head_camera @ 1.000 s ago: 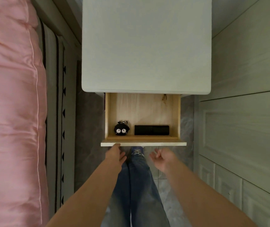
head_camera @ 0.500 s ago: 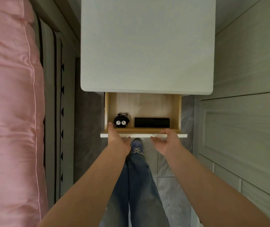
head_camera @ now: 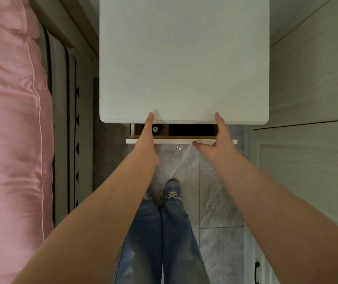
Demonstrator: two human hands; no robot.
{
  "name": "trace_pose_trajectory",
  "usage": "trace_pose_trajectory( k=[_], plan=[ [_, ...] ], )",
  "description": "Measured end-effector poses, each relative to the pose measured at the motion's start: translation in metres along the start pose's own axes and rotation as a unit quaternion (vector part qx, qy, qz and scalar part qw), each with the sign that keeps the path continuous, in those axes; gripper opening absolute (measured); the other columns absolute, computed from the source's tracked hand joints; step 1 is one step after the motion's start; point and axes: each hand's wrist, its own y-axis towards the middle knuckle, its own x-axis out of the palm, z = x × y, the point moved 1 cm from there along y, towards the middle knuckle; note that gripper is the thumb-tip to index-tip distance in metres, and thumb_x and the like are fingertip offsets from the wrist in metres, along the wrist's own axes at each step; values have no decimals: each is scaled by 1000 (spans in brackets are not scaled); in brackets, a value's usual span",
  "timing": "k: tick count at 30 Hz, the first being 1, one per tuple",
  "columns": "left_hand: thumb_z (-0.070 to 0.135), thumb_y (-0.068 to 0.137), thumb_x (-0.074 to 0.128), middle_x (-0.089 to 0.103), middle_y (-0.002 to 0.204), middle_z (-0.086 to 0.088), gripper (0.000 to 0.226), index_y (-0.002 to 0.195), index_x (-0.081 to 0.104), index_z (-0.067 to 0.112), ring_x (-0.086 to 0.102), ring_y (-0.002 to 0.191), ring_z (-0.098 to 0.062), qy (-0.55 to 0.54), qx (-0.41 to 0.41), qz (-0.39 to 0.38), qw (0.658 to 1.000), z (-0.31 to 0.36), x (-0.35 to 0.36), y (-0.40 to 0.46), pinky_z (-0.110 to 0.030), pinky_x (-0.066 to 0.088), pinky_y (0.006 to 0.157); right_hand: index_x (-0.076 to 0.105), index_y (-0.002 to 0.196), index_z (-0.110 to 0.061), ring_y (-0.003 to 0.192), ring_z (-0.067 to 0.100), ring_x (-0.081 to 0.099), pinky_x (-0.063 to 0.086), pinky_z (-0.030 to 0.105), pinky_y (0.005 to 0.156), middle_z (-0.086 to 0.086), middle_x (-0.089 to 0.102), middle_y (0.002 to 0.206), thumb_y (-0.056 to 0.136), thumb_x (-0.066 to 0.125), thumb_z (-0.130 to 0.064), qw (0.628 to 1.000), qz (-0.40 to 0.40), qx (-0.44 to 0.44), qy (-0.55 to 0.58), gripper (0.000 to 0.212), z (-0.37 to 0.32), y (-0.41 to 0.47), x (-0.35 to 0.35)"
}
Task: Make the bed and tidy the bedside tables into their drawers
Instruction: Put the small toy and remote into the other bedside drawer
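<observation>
Drawer (head_camera: 181,141) slid nearly shut; I see left hand (head_camera: 146,140) and right hand (head_camera: 218,143) flat-fingered, pushing its front evenly.

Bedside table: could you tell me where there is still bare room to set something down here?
The whole white top of the bedside table is bare, from its back edge to the front lip where both hands' fingertips rest. The drawer is crowded: only a narrow slot shows, with the black googly-eyed toy, a dark box, left hand and right hand.
</observation>
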Motion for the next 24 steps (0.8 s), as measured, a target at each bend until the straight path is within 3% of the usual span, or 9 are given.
trace_pose_trajectory(
  k=[5,9,13,19,22,24],
  plan=[
    [79,31,79,62,111,-1,93,99,57,20,61,98,-20,29,11,69,997,12,-1,16,-36,52,90,46,114,-16,133,34,39,39,49,110,11,41,138,70,85,-41,999,35,15,-10,64,-7,13,12],
    [78,47,76,53,97,4,91,112,50,19,52,92,-16,36,39,60,997,7,1,18,-32,43,84,49,113,-9,126,32,47,46,43,105,16,46,130,69,85,-40,1000,12,25,1,65,-6,27,8],
    [77,46,77,59,121,5,109,134,48,20,54,113,-20,34,78,43,995,5,-2,26,-44,39,106,45,135,-3,122,27,54,43,42,108,15,57,121,79,78,-36,999,-40,8,34,73,-3,39,5],
    [74,51,77,50,141,8,111,144,39,28,44,133,-21,54,119,-25,991,12,-9,35,-51,28,114,53,130,-9,118,21,60,44,43,108,8,62,129,90,66,-28,991,-126,-22,48,47,-3,43,-1],
    [69,58,76,48,142,8,103,144,37,27,42,133,-19,51,117,-53,990,12,-12,42,-48,26,116,51,134,-9,120,21,59,40,43,111,7,62,130,91,65,-27,988,-142,-22,52,48,-5,50,-3],
    [68,61,76,52,131,9,100,144,37,28,46,125,-17,51,115,-63,990,13,-12,46,-46,28,116,49,136,-10,124,20,56,37,42,113,6,61,132,92,62,-27,986,-153,-24,55,49,-5,54,-2]
  ],
)
